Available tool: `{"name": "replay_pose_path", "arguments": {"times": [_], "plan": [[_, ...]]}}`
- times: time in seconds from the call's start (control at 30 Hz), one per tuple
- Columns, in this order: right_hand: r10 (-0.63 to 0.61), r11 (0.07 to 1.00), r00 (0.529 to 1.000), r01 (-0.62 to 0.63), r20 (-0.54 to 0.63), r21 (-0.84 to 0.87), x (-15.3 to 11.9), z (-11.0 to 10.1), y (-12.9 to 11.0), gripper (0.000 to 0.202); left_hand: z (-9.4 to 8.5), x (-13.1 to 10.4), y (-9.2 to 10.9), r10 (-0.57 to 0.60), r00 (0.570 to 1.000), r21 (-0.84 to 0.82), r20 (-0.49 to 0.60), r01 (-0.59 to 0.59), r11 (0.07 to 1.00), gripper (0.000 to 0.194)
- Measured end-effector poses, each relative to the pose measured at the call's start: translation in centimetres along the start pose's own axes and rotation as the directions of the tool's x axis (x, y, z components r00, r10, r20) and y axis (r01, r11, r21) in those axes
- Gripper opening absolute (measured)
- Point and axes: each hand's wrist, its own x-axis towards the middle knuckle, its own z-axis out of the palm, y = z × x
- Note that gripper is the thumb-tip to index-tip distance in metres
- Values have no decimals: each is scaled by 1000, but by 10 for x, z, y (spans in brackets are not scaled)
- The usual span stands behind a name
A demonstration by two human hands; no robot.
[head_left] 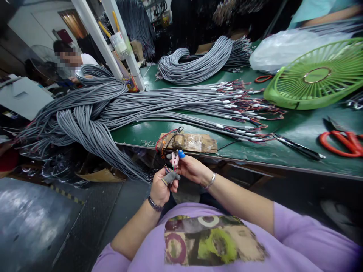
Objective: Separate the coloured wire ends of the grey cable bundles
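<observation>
My left hand (160,189) is closed, with a grey cover on a finger and its fingertips pinched around thin coloured wires (165,168). Close beside it, my right hand (194,170) pinches a small pale pink piece (175,160), with a blue cover on one fingertip. This piece looks like a connector or clip, but its exact kind is too small to make out. Both hands meet just off the front edge of the green table (136,132). Right behind them a wooden block (198,143) with wires and a fixture lies on the table edge.
Long grey cables (159,100) with stripped, coloured ends stretch across the table and hang off its left side. Another cable coil (198,62) lies behind. Right are tweezers (300,148), red-handled scissors (344,141), a green fan (317,75) and a plastic bag (286,49). A person (70,60) sits far left.
</observation>
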Motion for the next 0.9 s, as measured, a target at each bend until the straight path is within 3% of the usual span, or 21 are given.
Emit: {"name": "replay_pose_path", "arguments": {"times": [0.2, 0.53, 0.7, 0.9], "plan": [[-94, 995, 994, 95, -59, 15, 4, 3, 6, 39, 0, 3, -4, -37, 999, 43, 1, 37, 998, 32], [84, 994, 995, -87, 53, 63, -6, 2, -1, 45, 0, -10, -7, 40, 999, 82, -33, -37, 996, 30], [-18, 1000, 1000, 18, -3, -4, -9, 5, -2, 25, 4, -13, -7, 112, 987, 55, -113, -107, 993, 30], [-69, 996, 997, 67, -44, -51, -8, 4, 3, 30, 7, -8, -4, 88, 986, 31, -139, -84, 996, 27]]}}
